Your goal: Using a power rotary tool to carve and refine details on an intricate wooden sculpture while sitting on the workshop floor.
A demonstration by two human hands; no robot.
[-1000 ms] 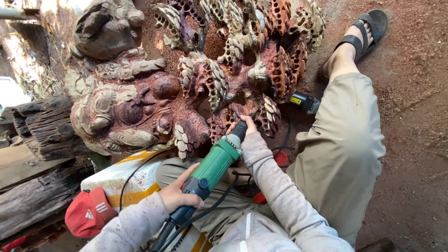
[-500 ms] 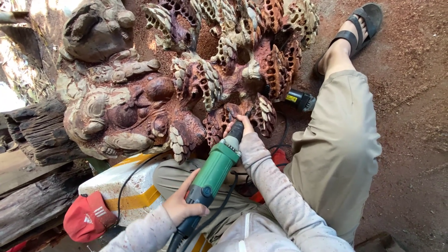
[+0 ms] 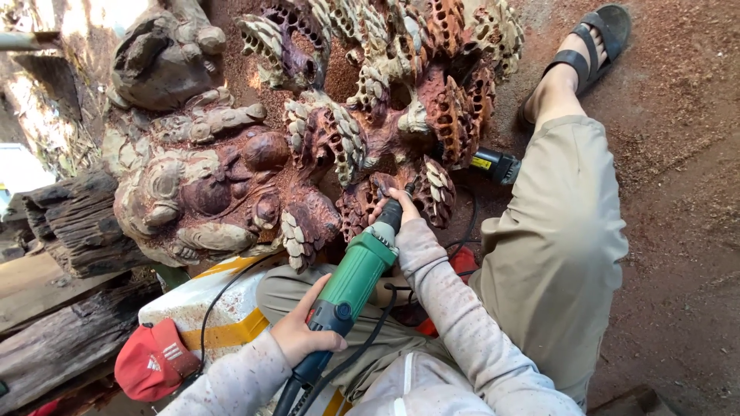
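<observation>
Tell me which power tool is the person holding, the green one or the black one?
The green power tool. Both hands grip it: the left hand at the back, the right hand near its tip. The black power tool lies on the ground, untouched.

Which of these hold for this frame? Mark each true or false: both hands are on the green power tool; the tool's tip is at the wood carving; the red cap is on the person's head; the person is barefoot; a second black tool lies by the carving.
1. Both hands are on the green power tool. True: the left hand grips the rear, the right hand steadies the nose.
2. Its tip is at the wood carving. True.
3. The red cap is on the person's head. False: it lies low at the left, beside the white sack.
4. The person is barefoot. False: a black sandal is on the foot.
5. A second black tool lies by the carving. True.
</observation>
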